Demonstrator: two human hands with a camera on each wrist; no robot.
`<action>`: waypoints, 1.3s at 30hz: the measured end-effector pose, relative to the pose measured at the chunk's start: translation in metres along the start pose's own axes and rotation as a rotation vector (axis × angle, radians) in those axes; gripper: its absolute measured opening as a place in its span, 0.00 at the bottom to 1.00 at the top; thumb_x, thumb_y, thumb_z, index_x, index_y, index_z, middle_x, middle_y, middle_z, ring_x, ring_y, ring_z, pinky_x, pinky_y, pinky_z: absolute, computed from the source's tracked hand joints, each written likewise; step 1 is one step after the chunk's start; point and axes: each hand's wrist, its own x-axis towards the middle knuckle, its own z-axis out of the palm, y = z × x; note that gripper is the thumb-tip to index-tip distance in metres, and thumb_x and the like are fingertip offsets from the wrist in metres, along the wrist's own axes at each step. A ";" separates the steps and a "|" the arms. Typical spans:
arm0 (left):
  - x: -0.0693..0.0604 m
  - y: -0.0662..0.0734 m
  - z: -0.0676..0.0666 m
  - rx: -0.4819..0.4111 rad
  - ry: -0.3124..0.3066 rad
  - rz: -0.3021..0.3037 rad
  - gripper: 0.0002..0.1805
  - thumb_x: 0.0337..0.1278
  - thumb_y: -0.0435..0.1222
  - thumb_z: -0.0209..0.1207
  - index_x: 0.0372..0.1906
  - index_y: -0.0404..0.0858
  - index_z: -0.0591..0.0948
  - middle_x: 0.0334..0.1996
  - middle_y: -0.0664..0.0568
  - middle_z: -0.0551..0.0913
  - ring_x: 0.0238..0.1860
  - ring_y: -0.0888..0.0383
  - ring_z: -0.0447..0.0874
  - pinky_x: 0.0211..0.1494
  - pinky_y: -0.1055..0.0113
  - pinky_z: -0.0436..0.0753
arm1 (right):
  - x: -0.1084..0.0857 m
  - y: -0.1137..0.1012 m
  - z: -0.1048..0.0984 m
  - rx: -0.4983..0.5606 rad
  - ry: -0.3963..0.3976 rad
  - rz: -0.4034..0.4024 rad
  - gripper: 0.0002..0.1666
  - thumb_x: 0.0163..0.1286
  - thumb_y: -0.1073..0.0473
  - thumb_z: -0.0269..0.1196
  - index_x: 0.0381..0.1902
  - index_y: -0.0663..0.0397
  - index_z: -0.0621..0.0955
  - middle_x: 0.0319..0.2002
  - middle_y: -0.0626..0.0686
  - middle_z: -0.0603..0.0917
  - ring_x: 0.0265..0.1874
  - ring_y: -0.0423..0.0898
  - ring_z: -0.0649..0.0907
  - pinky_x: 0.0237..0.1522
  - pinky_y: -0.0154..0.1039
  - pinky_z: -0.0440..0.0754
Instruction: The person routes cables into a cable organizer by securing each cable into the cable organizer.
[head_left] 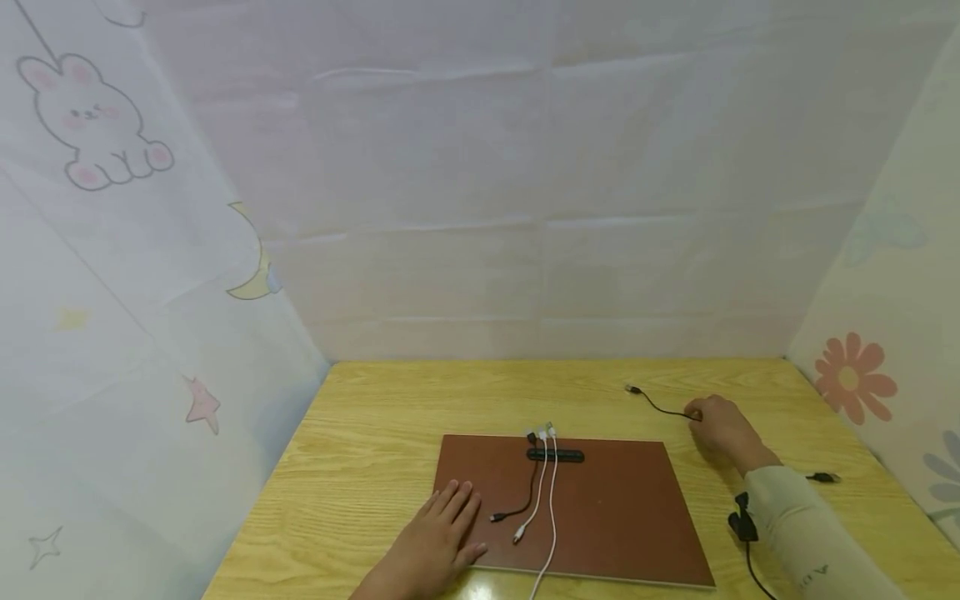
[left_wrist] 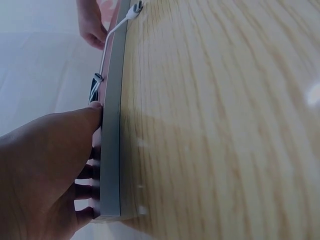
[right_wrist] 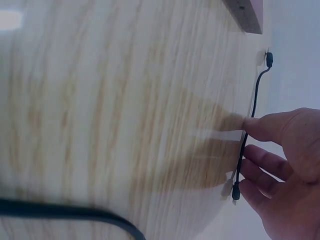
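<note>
The left hand rests with spread fingers on the left part of a brown board; in the left wrist view its thumb lies by the board's edge. On the board, a black cable and two white cables run down from a black clip strip. Right of the board, the right hand is at a short black cable. In the right wrist view the right hand pinches that cable between thumb and fingers, with a plug at each end.
Near the right forearm lie a black plug and a black clip-like piece with a cable. The wooden table meets a pale cloth backdrop at its back edge, with printed cloth on both sides.
</note>
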 end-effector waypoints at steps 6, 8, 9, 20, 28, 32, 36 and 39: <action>-0.001 0.002 -0.002 0.021 -0.002 -0.006 0.39 0.76 0.63 0.32 0.79 0.43 0.62 0.79 0.46 0.59 0.79 0.46 0.56 0.76 0.51 0.64 | 0.000 0.001 0.004 -0.035 0.004 0.009 0.15 0.73 0.69 0.53 0.51 0.72 0.81 0.48 0.72 0.79 0.47 0.71 0.79 0.44 0.61 0.80; -0.001 0.002 -0.003 0.020 -0.001 -0.009 0.39 0.77 0.63 0.33 0.78 0.43 0.62 0.78 0.47 0.59 0.79 0.46 0.56 0.76 0.51 0.64 | 0.000 0.000 0.004 -0.037 0.004 0.015 0.15 0.74 0.70 0.51 0.50 0.71 0.82 0.49 0.72 0.78 0.47 0.71 0.79 0.44 0.61 0.80; -0.001 0.002 -0.003 0.022 0.000 -0.010 0.39 0.77 0.63 0.33 0.79 0.43 0.62 0.78 0.47 0.59 0.79 0.47 0.56 0.76 0.51 0.64 | 0.000 -0.001 0.004 -0.036 0.006 0.017 0.15 0.74 0.70 0.50 0.49 0.70 0.82 0.48 0.72 0.79 0.47 0.70 0.79 0.43 0.61 0.80; -0.002 0.001 -0.001 0.025 0.020 -0.001 0.39 0.77 0.63 0.32 0.78 0.43 0.63 0.78 0.46 0.60 0.78 0.46 0.57 0.75 0.50 0.64 | 0.006 -0.002 0.005 -0.117 -0.067 0.045 0.15 0.73 0.72 0.48 0.48 0.71 0.80 0.46 0.69 0.81 0.45 0.67 0.80 0.43 0.62 0.79; -0.002 0.001 -0.002 0.030 0.042 0.019 0.39 0.78 0.62 0.32 0.78 0.41 0.63 0.78 0.45 0.60 0.78 0.46 0.56 0.76 0.50 0.63 | 0.005 -0.006 0.004 -0.154 -0.137 0.035 0.12 0.69 0.72 0.47 0.27 0.60 0.75 0.23 0.54 0.72 0.21 0.47 0.68 0.24 0.44 0.67; -0.003 0.002 -0.003 0.030 0.043 0.020 0.39 0.78 0.62 0.32 0.78 0.41 0.63 0.78 0.45 0.60 0.78 0.45 0.57 0.76 0.50 0.64 | 0.005 -0.004 0.007 -0.125 -0.145 0.021 0.14 0.67 0.71 0.49 0.21 0.55 0.70 0.18 0.49 0.64 0.18 0.43 0.60 0.22 0.40 0.62; -0.003 0.002 -0.003 0.032 0.046 0.020 0.39 0.78 0.61 0.33 0.78 0.41 0.63 0.78 0.45 0.60 0.78 0.45 0.56 0.76 0.50 0.63 | 0.005 -0.004 0.006 -0.107 -0.165 0.011 0.12 0.67 0.70 0.51 0.23 0.56 0.71 0.20 0.51 0.67 0.19 0.44 0.63 0.23 0.40 0.64; -0.003 0.002 -0.003 0.034 0.051 0.020 0.38 0.78 0.61 0.33 0.78 0.41 0.63 0.78 0.44 0.60 0.78 0.45 0.57 0.76 0.50 0.63 | 0.005 -0.005 0.005 -0.106 -0.176 0.002 0.09 0.68 0.69 0.53 0.26 0.57 0.71 0.22 0.53 0.69 0.21 0.46 0.66 0.25 0.41 0.65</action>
